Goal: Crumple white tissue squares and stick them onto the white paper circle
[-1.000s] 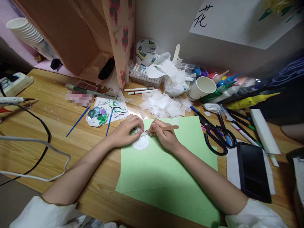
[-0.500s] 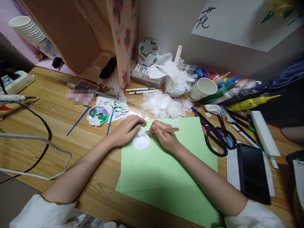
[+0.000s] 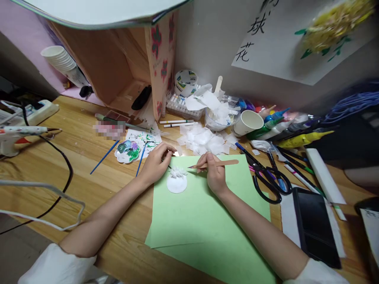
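A white round disc (image 3: 177,185) lies on the green paper (image 3: 189,221), with ruffled white paper bits (image 3: 177,172) standing along its far edge. Just left of and beyond it is my left hand (image 3: 156,162), fingers curled with thumb and forefinger close together. A small dark tip shows beneath that hand; what the fingers hold, if anything, is unclear. My right hand (image 3: 214,173) grips a flat wooden craft stick (image 3: 227,162), rounded at its right end. Its narrow dark tip points left, close to the ruffled bits and seemingly apart from them.
A pile of white paper pieces (image 3: 201,138) lies beyond the green paper. Behind it stand a bowl of scraps (image 3: 219,118) and a paper cup (image 3: 248,122). Black scissors (image 3: 272,183) and a phone (image 3: 316,227) lie right; a paint palette (image 3: 127,152) and glue gun (image 3: 23,134) left.
My left hand has drawn off the disc to its far left side. My right hand has moved right, taking the stick's tip away from the ruffled bits. The camera view has tilted up.
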The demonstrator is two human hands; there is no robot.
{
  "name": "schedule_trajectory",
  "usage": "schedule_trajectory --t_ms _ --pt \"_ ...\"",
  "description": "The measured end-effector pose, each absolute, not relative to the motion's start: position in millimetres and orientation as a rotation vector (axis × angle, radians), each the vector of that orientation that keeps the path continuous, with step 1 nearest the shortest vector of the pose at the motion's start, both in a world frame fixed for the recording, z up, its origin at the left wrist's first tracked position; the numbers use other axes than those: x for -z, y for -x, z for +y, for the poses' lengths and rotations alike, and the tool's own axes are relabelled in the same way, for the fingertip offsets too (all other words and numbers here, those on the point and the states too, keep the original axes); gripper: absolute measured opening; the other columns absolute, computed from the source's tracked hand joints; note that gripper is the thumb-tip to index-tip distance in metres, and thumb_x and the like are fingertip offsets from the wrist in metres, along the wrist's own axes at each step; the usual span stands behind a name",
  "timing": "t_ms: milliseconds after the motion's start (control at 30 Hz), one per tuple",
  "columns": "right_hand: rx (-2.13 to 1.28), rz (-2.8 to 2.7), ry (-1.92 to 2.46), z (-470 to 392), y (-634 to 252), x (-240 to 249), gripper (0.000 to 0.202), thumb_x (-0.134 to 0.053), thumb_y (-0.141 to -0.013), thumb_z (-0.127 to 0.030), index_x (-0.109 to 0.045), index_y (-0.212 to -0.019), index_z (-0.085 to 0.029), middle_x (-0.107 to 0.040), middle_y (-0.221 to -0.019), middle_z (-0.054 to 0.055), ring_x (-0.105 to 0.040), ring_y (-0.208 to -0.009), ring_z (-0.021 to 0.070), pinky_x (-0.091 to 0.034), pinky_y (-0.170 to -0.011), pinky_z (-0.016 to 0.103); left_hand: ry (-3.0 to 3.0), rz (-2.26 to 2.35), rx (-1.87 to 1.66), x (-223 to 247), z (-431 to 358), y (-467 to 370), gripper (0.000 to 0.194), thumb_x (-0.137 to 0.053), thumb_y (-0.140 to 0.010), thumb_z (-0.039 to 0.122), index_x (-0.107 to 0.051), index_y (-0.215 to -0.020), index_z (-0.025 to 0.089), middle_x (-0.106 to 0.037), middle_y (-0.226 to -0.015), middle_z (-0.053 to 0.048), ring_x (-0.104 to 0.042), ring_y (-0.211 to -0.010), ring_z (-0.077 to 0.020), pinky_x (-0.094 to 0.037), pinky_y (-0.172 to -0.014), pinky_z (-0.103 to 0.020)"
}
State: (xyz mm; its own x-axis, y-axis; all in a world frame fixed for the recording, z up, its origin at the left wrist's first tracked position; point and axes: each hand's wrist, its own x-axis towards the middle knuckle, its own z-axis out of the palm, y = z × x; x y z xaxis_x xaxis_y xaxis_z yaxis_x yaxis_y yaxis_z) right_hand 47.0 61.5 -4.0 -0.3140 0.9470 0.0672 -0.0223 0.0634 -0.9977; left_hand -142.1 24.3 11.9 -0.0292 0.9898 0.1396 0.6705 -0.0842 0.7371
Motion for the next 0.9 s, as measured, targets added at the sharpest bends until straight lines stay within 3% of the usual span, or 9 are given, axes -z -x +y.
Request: schedule_trajectory --t_ms 267,467,900 --pt "-1.398 -1.352 1.0 65.8 -45.4 6.0 0.044 -0.035 -0.089 -0.049 -0.049 -0.06 -0.019 -0.051 -0.052 -0.001 -0.05 -0.045 0.011 -0.04 -0.046 0.024 -1.906 2.137 -0.671 -13.0 65.5 138.2 0.016 -0.05 -0.083 0.032 -0.056 -0.083 0.017 -0.058 -0.085 -0.008 -0.052 -0.086 -0.0236 -0.042 -0.074 -0.037" --pt "-1.423 -1.342 0.993 65.3 -46.1 7.7 0.044 -0.036 -0.089 -0.049 -0.05 -0.061 -0.019 -0.053 -0.055 -0.001 -0.05 -0.047 0.0103 -0.041 -0.049 0.024 -1.907 2.181 -0.593 -8.7 82.0 133.2 0.014 -0.055 -0.079 0.028 -0.054 -0.072 0.016 -0.059 -0.08 -0.008 -0.054 -0.081 -0.0237 -0.043 -0.071 -0.036" --pt "-1.428 -1.33 0.972 65.2 -46.0 8.0 0.045 -0.037 -0.088 -0.05 -0.051 -0.061 -0.018 -0.051 -0.053 -0.002 -0.048 -0.046 0.0095 -0.04 -0.048 0.023 -2.073 2.063 -0.904 -42.0 62.3 156.5 0.007 -0.05 -0.082 0.021 -0.056 -0.08 0.017 -0.064 -0.082 -0.004 -0.058 -0.079 -0.018 -0.042 -0.07 -0.029"
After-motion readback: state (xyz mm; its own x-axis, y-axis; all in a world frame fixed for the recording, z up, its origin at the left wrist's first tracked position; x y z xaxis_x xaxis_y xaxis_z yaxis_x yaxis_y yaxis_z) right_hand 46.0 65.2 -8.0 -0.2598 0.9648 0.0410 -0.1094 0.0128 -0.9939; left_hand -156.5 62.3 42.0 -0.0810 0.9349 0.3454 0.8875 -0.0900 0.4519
